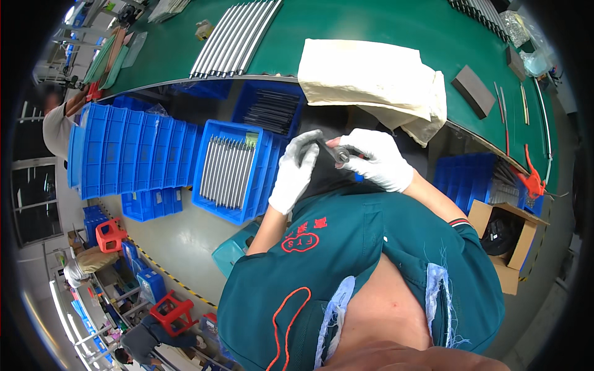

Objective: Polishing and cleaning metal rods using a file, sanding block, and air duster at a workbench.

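Both of my hands wear white work gloves, with grey-soiled fingertips on the left one. Between them, in front of my torso, is a short dark metal part (335, 153) with a rounded end. My left hand (293, 174) grips its left end between thumb and fingers. On the other side, my right hand (375, 162) pinches the part near its round end, with bare fingertips showing at the glove. The fingers hide some of the part, so its exact kind is unclear. A cream cloth (371, 80) lies just beyond, draped over the edge of the green table (352, 18).
Silvery rods (238, 37) lie side by side on the table. A blue crate (201, 179) at left holds more rods, beside nested blue crates (136, 148). At right are a grey block (473, 93), a red-handled tool (530, 176) and an open cardboard box (510, 266).
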Tool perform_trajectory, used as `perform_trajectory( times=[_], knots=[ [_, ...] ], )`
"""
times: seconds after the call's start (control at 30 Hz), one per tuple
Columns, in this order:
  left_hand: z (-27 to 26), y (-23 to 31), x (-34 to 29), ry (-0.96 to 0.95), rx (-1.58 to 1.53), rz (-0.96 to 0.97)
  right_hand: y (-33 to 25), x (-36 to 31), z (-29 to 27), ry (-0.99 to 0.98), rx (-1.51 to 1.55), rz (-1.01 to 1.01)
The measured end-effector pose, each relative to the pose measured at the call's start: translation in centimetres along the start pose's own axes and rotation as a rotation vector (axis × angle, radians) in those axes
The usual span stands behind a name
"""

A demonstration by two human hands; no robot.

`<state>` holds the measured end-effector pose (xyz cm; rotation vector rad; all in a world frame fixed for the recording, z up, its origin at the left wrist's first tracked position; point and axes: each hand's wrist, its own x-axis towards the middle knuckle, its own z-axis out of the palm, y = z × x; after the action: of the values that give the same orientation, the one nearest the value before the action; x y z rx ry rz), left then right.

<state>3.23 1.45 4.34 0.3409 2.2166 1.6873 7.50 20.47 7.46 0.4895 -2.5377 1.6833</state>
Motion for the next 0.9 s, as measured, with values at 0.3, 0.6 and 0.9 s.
perform_trajectory(
  times=[0.3, 0.6, 0.9],
  knots=[
    [0.2, 6.2, -0.6, -0.324, -0.21, 0.102, -0.1, 0.6, 0.0, 0.019, -0.295, -0.3],
    [2.0, 5.2, 0.4, -0.229, -0.111, 0.396, 0.1, 0.2, 0.2, 0.216, -0.35, -0.184],
    [3.3, 5.6, 0.6, -0.101, 0.002, 0.289, 0.6, 0.0, 0.6, 0.179, -0.306, -0.162]
  ],
)
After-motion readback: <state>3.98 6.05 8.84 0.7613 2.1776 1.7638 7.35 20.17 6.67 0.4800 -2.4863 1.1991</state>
